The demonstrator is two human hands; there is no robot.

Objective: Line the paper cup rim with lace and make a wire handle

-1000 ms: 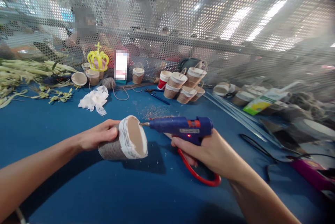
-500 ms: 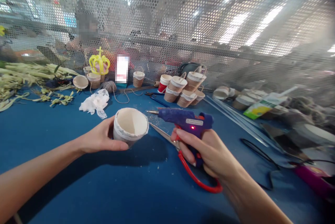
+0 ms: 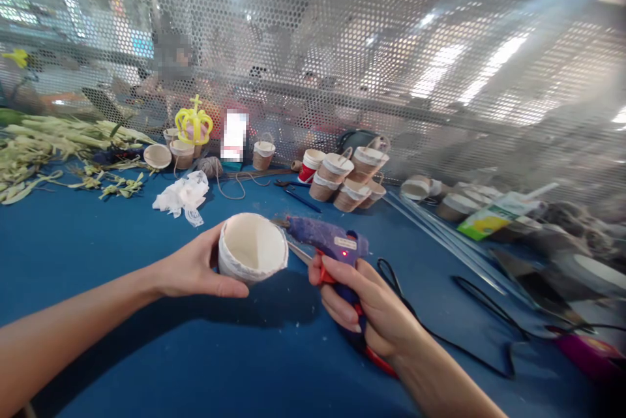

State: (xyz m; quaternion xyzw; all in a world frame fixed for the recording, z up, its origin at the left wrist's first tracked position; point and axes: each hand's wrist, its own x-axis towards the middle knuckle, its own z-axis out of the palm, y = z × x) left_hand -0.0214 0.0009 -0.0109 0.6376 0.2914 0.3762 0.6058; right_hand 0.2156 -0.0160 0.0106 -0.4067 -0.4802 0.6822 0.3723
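My left hand point(image 3: 203, 265) is wrapped round a paper cup point(image 3: 253, 247) with a white covering folded over its rim. The cup tilts so that its hollow inside faces me. In my right hand point(image 3: 364, 294) is a blue glue gun point(image 3: 325, 235) with a lit red light, a finger at its red trigger. Its nozzle points left, close to the cup's upper right rim; I cannot tell whether they touch. Partly hidden under the gun and hand lie scissors point(image 3: 299, 252) with red handles.
Crumpled white tissue point(image 3: 183, 196) lies beyond the cup. Several twine-wrapped cups point(image 3: 335, 170) are stacked by the perforated metal screen point(image 3: 313, 46). Clear glue sticks point(image 3: 454, 242) and a black cord point(image 3: 440, 336) lie to the right, dried stalks point(image 3: 63, 137) to the left.
My right hand has moved left and slightly down with the glue gun, bringing the nozzle to the cup's rim. The camera view has shifted a little. My left hand keeps hold of the cup.
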